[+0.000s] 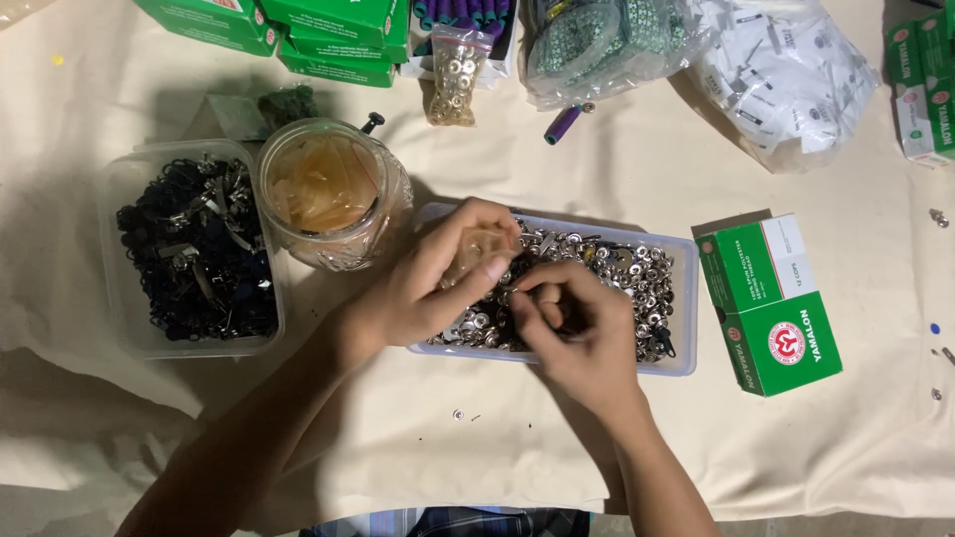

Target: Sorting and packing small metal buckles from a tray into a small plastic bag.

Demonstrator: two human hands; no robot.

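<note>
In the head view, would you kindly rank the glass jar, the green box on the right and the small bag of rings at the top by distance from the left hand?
1. Glass jar: just up-left of the left hand, nearest.
2. Bag of rings: straight above, at the top.
3. Green box: far right, beyond the tray.

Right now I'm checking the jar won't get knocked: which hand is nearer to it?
Left. The left hand sits just beside the glass jar; the right hand is farther off, over the tray.
</note>
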